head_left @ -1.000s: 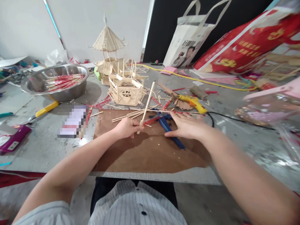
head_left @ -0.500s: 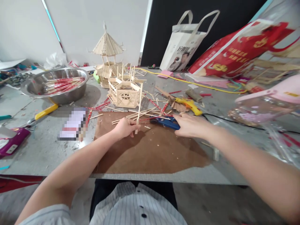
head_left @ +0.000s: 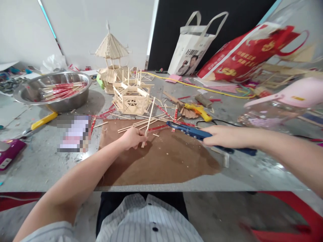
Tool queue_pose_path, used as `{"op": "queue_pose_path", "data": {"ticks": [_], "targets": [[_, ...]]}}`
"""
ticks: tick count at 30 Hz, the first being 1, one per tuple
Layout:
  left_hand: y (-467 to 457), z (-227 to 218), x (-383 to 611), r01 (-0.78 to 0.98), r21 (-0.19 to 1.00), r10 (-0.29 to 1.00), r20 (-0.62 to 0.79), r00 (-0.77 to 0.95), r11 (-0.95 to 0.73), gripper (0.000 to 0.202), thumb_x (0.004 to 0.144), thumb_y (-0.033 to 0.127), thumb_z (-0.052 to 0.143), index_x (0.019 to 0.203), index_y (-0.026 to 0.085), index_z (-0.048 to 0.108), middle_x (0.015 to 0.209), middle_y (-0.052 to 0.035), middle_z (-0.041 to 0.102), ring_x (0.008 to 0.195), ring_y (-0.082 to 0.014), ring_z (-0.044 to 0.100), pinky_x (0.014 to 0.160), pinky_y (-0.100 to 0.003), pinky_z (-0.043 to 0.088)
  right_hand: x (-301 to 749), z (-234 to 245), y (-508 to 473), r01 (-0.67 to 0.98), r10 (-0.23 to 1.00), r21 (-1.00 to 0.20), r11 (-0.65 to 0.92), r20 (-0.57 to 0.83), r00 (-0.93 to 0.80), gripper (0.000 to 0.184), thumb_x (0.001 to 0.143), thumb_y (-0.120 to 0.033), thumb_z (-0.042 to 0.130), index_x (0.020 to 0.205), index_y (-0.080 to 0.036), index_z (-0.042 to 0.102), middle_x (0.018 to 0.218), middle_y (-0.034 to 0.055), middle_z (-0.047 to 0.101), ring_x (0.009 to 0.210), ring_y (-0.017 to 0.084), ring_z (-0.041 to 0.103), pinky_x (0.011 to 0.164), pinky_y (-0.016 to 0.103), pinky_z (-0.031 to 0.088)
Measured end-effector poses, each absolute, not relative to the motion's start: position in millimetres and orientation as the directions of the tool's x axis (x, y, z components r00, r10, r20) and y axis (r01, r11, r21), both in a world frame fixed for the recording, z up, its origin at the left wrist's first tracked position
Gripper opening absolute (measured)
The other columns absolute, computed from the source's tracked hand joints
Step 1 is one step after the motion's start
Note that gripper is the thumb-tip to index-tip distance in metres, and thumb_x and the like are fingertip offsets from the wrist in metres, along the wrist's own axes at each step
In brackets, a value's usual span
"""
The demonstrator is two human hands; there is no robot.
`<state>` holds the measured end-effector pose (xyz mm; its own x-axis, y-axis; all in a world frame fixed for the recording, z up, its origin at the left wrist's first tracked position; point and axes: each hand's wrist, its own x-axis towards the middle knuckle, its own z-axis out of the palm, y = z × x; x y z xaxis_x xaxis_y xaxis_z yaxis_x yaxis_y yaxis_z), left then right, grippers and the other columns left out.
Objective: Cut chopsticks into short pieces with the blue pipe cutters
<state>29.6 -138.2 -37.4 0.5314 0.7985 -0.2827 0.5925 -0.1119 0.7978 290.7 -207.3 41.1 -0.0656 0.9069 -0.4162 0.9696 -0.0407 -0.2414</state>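
In the head view my left hand (head_left: 133,137) is closed on a thin pale wooden stick (head_left: 150,116), held up at a slant over the brown mat (head_left: 161,164). My right hand (head_left: 222,136) grips a long blue pair of shears (head_left: 193,131), its narrow end pointing left. Part of the handles shows below and right of that hand. Loose sticks (head_left: 126,128) and red wrapper strips lie along the mat's far edge. Just behind them stands a half-built hexagonal stick model (head_left: 133,101). Farther back rises a pavilion model with a pointed roof (head_left: 111,47).
A steel basin (head_left: 85,92) holding wrapped sticks is at left, near a yellow-handled knife (head_left: 44,121) and a phone (head_left: 75,132). A yellow glue gun (head_left: 202,111) lies beyond the shears. Bags (head_left: 194,47) stand at the back; a pink-lidded clear container (head_left: 270,116) is at right.
My right hand has lifted the shears from beside the stick pile and moved right with them. My left hand still holds the stick, now tilted more. The camera view has shifted slightly.
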Motion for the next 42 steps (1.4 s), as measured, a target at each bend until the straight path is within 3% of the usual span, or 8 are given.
{"op": "queue_pose_path", "data": {"ticks": [2,5,15,30,37,42], "targets": [[-141,-35,30,0.595,0.798,0.764,-0.322,0.559,-0.099,0.025,0.070,0.033,0.054,0.070,0.011,0.067,0.060,-0.0012,0.063,0.030,-0.0026,0.037,0.033,-0.017,0.026,281,32,-210,0.940,0.826,-0.329,-0.094,-0.552,-0.111,0.002,0.059,-0.020,0.044,0.059,-0.018,0.045,0.059,0.0000,0.048,0.054,0.013,0.046,0.049,0.023,0.035],[-143,-33,30,0.594,0.801,0.720,-0.374,0.585,-0.066,0.025,0.070,0.031,0.054,0.074,0.010,0.067,0.062,-0.0023,0.065,0.030,-0.0019,0.034,0.032,-0.017,0.023,264,22,-214,0.919,0.767,-0.380,-0.109,-0.620,-0.166,0.004,0.056,-0.021,0.043,0.059,-0.018,0.042,0.057,-0.0014,0.044,0.052,0.011,0.040,0.047,0.023,0.031],[-142,-38,29,0.595,0.795,0.572,-0.435,0.695,-0.118,0.027,0.067,0.035,0.056,0.069,0.011,0.067,0.058,-0.0023,0.064,0.029,-0.0028,0.034,0.031,-0.018,0.022,243,11,-212,0.907,0.727,-0.417,-0.067,-0.642,-0.242,0.004,0.057,-0.022,0.042,0.058,-0.018,0.043,0.057,-0.0006,0.047,0.053,0.012,0.044,0.048,0.023,0.031],[-150,-27,36,0.657,0.746,0.611,-0.471,0.636,-0.109,0.018,0.064,0.026,0.054,0.057,0.011,0.061,0.049,0.0005,0.059,0.029,-0.0037,0.033,0.030,-0.018,0.024,234,0,-211,0.892,0.715,-0.445,-0.078,-0.648,-0.261,0.008,0.059,-0.024,0.042,0.058,-0.017,0.046,0.060,0.0023,0.056,0.053,0.013,0.050,0.048,0.023,0.035],[-152,-21,37,0.670,0.740,0.602,-0.506,0.618,-0.066,0.015,0.061,0.026,0.057,0.059,0.012,0.062,0.050,-0.0004,0.060,0.039,-0.0058,0.043,0.033,-0.015,0.030,236,-3,-212,0.838,0.705,-0.511,-0.189,-0.665,-0.246,0.008,0.059,-0.024,0.044,0.060,-0.017,0.046,0.060,0.0017,0.055,0.054,0.013,0.052,0.048,0.022,0.037],[-151,-22,38,0.687,0.724,0.605,-0.520,0.602,-0.063,0.015,0.061,0.026,0.057,0.057,0.012,0.062,0.051,-0.0014,0.060,0.040,-0.0071,0.045,0.035,-0.015,0.031,236,-3,-211,0.861,0.714,-0.486,-0.151,-0.656,-0.244,0.007,0.058,-0.023,0.045,0.058,-0.017,0.045,0.058,0.0018,0.055,0.052,0.012,0.050,0.047,0.022,0.035]]}}
